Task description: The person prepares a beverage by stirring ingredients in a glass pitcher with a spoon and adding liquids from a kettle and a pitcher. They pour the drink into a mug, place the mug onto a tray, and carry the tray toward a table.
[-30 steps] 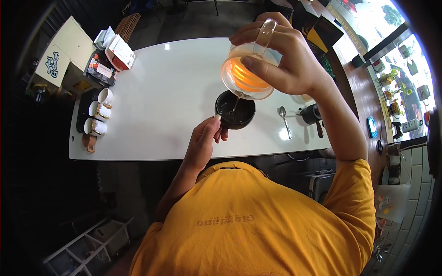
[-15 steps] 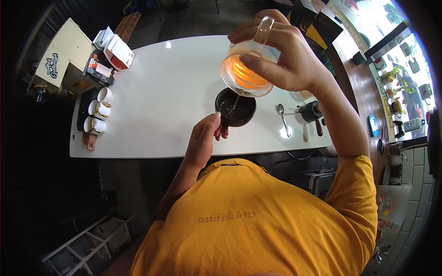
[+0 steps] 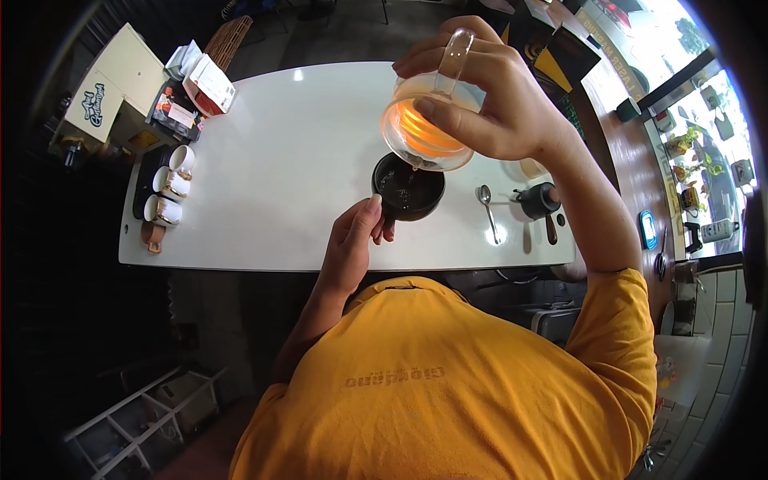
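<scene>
While a person in a yellow shirt (image 3: 448,376) stands at the near edge of a white worktop (image 3: 280,160), both hands are busy above its middle. The right hand (image 3: 492,100) grips a clear glass jug (image 3: 436,144), thumb pressed to its side, other fingers curled around it, the loop handle sticking up across them. The jug is tipped, its mouth over a round dark cup (image 3: 410,206), with a small clear drop at the lip and an orange glow inside. The left hand (image 3: 350,244) pinches the cup's near side, thumb at the rim, fingers bent below; whether they hold a handle cannot be told. Nor is it clear whether the cup's base touches the worktop.

A spill looks the likeliest trouble: the jug's lip appears close to the cup's far rim, so a small drift toward the far edge could send liquid outside. Smooth glass, if wet, might slide under the thumb. The cup, held from one side only, could tilt if the jug knocked it. Near the right edge, a dark pot (image 3: 538,202) with a brown handle stands close to the right forearm, and a dropped elbow might bump it. A spoon (image 3: 487,210) lies between cup and pot, where splashes could reach. A row of cups (image 3: 166,210) along the left edge is well apart.
</scene>
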`<move>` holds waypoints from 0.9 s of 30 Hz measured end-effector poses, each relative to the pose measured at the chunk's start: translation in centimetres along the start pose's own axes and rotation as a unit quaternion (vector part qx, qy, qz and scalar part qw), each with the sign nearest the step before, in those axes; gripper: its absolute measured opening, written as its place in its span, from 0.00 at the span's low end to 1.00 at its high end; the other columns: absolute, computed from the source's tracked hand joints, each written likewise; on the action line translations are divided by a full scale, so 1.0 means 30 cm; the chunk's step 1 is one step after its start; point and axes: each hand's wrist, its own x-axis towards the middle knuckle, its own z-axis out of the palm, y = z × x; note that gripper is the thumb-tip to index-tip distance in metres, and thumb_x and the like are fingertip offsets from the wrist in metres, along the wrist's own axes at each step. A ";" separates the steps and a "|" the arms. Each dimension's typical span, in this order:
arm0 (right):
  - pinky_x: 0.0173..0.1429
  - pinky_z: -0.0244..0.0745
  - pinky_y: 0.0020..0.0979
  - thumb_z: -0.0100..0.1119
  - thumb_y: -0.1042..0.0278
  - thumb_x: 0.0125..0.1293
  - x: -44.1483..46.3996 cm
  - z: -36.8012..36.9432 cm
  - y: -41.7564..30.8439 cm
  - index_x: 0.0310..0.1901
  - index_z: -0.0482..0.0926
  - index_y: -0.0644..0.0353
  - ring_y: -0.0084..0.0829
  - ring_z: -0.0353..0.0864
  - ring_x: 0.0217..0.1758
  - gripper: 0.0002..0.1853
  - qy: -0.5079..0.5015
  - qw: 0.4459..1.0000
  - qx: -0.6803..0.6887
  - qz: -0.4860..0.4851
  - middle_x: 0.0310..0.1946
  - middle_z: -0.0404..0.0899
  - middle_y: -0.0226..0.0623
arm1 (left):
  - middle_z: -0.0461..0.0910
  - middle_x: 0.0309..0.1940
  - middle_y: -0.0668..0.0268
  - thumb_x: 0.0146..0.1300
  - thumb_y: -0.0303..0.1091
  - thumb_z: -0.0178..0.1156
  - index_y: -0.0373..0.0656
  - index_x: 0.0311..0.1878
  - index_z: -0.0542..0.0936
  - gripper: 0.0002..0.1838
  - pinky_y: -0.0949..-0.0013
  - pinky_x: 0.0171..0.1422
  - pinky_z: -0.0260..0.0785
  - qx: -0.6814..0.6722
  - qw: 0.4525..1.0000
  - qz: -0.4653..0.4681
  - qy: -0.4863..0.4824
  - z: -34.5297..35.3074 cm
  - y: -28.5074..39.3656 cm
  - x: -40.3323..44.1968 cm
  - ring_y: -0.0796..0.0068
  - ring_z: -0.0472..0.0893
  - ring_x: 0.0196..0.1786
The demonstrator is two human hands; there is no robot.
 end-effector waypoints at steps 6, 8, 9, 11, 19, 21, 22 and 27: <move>0.68 0.59 0.44 0.57 0.56 0.57 0.006 0.009 0.010 0.39 0.84 0.65 0.38 0.83 0.47 0.19 0.003 1.000 0.007 -0.020 0.42 0.84 0.44 | 0.64 0.22 0.73 0.75 0.46 0.43 0.44 0.24 0.66 0.22 0.75 0.37 0.59 -0.010 1.000 0.004 0.024 0.007 -0.009 -0.009 0.81 0.66 0.30; 0.68 0.59 0.44 0.58 0.56 0.57 0.010 0.011 0.008 0.39 0.84 0.65 0.38 0.83 0.47 0.19 0.002 1.000 0.007 -0.025 0.42 0.84 0.44 | 0.63 0.21 0.73 0.75 0.46 0.43 0.45 0.24 0.66 0.22 0.75 0.38 0.59 -0.013 1.000 0.011 0.023 0.004 -0.012 -0.013 0.81 0.67 0.30; 0.68 0.59 0.44 0.58 0.56 0.57 0.014 0.012 0.007 0.39 0.84 0.65 0.38 0.83 0.47 0.19 0.002 1.000 0.006 -0.029 0.42 0.84 0.44 | 0.63 0.21 0.73 0.75 0.46 0.43 0.45 0.24 0.66 0.22 0.75 0.38 0.59 -0.013 1.000 0.012 0.026 0.004 -0.011 -0.016 0.81 0.67 0.30; 0.67 0.59 0.43 0.58 0.56 0.57 0.024 0.014 0.008 0.39 0.84 0.65 0.38 0.83 0.47 0.19 -0.001 0.999 0.008 -0.033 0.42 0.84 0.44 | 0.63 0.21 0.74 0.75 0.46 0.43 0.45 0.24 0.65 0.22 0.75 0.37 0.59 -0.014 0.999 0.014 0.027 0.003 -0.003 -0.019 0.82 0.67 0.30; 0.67 0.59 0.43 0.58 0.56 0.57 0.056 0.033 -0.003 0.39 0.84 0.64 0.38 0.83 0.47 0.19 0.001 0.999 0.014 -0.040 0.42 0.84 0.44 | 0.69 0.22 0.68 0.73 0.45 0.43 0.46 0.24 0.65 0.21 0.73 0.40 0.59 0.006 0.999 0.002 0.035 -0.026 0.013 -0.033 0.78 0.68 0.31; 0.67 0.59 0.43 0.58 0.57 0.57 0.066 0.043 -0.007 0.38 0.85 0.64 0.37 0.82 0.48 0.18 0.002 0.999 0.014 -0.031 0.42 0.84 0.44 | 0.69 0.22 0.68 0.73 0.45 0.43 0.46 0.23 0.64 0.21 0.73 0.40 0.59 0.005 0.999 0.001 0.038 -0.037 0.016 -0.036 0.78 0.68 0.31; 0.67 0.59 0.43 0.58 0.57 0.57 0.071 0.049 -0.009 0.38 0.85 0.64 0.37 0.82 0.48 0.18 0.001 0.999 0.016 -0.031 0.42 0.84 0.44 | 0.70 0.23 0.67 0.73 0.46 0.43 0.46 0.23 0.64 0.21 0.73 0.40 0.59 0.011 0.999 0.001 0.039 -0.043 0.020 -0.038 0.78 0.69 0.31; 0.56 0.66 0.38 0.59 0.55 0.57 0.106 0.068 -0.005 0.36 0.84 0.63 0.38 0.83 0.44 0.18 0.019 0.992 0.119 -0.044 0.38 0.85 0.45 | 0.72 0.24 0.66 0.72 0.46 0.43 0.46 0.23 0.64 0.21 0.73 0.40 0.60 0.015 0.999 -0.003 0.052 -0.079 0.022 -0.044 0.78 0.69 0.31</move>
